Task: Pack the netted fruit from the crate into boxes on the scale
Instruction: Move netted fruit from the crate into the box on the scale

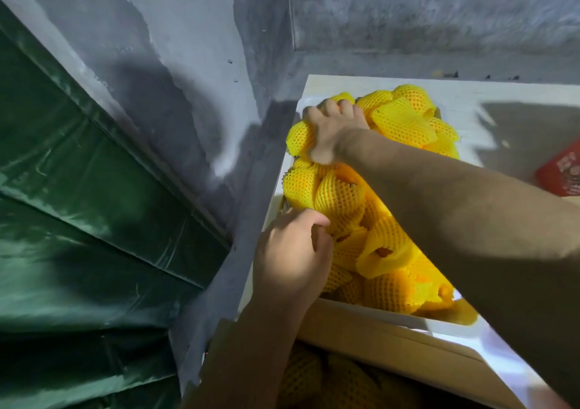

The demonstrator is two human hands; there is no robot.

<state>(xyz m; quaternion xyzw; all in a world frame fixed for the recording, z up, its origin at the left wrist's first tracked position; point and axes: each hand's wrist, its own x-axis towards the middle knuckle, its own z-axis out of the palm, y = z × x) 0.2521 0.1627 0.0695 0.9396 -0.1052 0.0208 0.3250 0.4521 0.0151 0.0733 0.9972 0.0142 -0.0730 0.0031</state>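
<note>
A white box is heaped with several orange fruits in yellow foam nets. My right hand reaches across to the box's far left corner and grips a netted fruit there, fingers curled over its top. My left hand sits at the box's near left edge, its fingers curled and pinching the net of another fruit. More netted fruit lies in shadow in a cardboard container at the bottom of the view, under my arms.
A green tarpaulin covers the left side. A grey concrete wall and floor lie behind the box. A red packet shows at the right edge. The cardboard flap borders the box's near side.
</note>
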